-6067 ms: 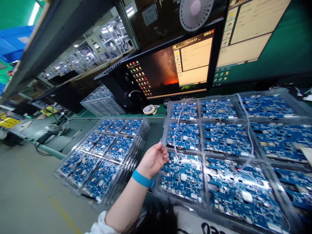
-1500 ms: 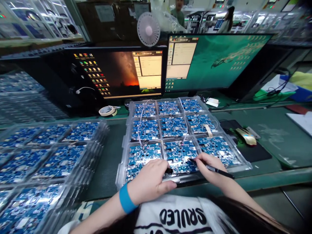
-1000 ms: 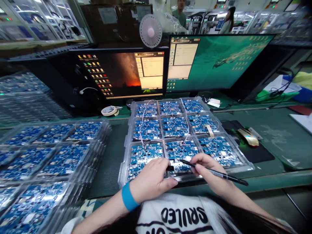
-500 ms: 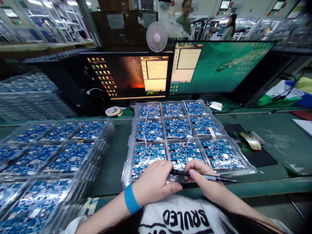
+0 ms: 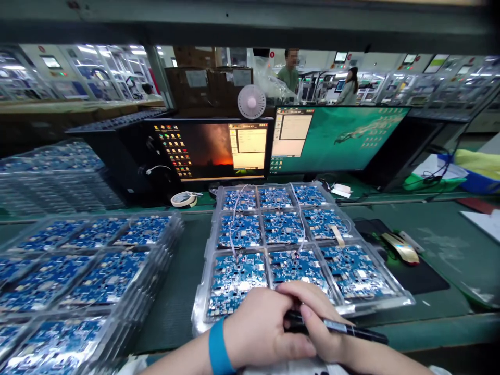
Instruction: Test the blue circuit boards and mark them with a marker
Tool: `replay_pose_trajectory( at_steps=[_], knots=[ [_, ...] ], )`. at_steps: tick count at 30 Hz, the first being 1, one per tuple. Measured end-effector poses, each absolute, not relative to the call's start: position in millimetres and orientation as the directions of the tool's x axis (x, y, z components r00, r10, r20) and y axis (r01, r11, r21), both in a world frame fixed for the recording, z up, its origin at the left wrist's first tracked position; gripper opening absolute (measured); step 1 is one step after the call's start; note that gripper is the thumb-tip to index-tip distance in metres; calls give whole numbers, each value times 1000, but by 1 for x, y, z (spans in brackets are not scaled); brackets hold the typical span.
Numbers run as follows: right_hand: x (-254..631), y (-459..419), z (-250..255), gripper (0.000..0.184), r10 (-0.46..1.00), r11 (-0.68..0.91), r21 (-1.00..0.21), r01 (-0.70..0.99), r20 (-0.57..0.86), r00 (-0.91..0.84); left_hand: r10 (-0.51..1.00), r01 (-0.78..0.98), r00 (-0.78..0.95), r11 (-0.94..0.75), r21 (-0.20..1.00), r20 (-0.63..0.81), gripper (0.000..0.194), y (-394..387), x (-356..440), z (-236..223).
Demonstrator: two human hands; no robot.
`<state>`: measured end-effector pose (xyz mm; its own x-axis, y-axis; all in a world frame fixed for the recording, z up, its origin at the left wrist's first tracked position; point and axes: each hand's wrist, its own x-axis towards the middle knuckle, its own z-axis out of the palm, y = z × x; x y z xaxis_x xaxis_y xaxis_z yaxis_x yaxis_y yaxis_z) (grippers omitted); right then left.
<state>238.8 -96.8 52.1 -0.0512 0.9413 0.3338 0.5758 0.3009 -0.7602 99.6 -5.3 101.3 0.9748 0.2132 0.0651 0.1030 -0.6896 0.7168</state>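
Note:
A black marker pen [image 5: 347, 328] with pale lettering lies across my hands at the front edge of the plastic tray [image 5: 202, 297]. My left hand [image 5: 265, 328], with a blue band at the wrist, is curled over the pen's left end. From the other side my right hand [image 5: 316, 317] closes round the pen's middle, its fingers touching the left hand. The pen's right end sticks out past the right wrist. Blue circuit boards [image 5: 238, 276] fill the tray's compartments. White cables [image 5: 300, 219] run to two boards in the front row.
Stacked trays of boards [image 5: 105, 281] stand at left, with more behind. Two monitors [image 5: 339, 140] and a small fan [image 5: 251, 101] are at the back. A tape roll [image 5: 183, 199] sits behind the tray, a computer mouse [image 5: 400, 248] to its right. Two people stand far off.
My hands have come together, the right hand moving over to touch the left. The pen's exposed right end now looks thicker and blunt. The view has tilted up, so everything sits lower.

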Motion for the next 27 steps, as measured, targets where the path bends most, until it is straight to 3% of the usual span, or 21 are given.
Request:
replay_pose_trajectory(
  at_steps=[4, 7, 9, 11, 14, 17, 21, 27],
  knots=[
    [243, -97, 54, 37, 935, 322, -716, 619, 342, -91, 202, 73, 977, -605, 793, 64, 70, -7, 103, 102],
    [254, -94, 64, 40, 983, 181, -798, 575, 134, -124, 201, 65, 976, -626, 777, 80, 68, -5, 104, 96],
    [267, -89, 67, 55, 978, 96, -838, 537, -21, -207, 211, 97, 975, -683, 724, 68, 69, -2, 104, 90],
    [282, -81, 63, 61, 985, 13, -813, 582, -88, -145, 253, 169, 967, -749, 641, 40, 70, 3, 103, 85],
    [300, -65, 47, 34, 976, -198, -614, 764, -49, 213, 320, 256, 947, -815, 519, 36, 69, 9, 105, 80],
    [305, -48, 36, 22, 947, -296, -425, 856, -13, 322, 308, 241, 947, -871, 427, 93, 73, 16, 113, 77],
    [296, -35, 36, 21, 956, -266, -392, 880, 10, 294, 243, 172, 956, -920, 353, 167, 82, 24, 125, 64],
    [289, -25, 24, 16, 963, -213, -420, 882, 61, 261, 266, 162, 930, -915, 370, 252, 79, 36, 130, 37]
  ],
)
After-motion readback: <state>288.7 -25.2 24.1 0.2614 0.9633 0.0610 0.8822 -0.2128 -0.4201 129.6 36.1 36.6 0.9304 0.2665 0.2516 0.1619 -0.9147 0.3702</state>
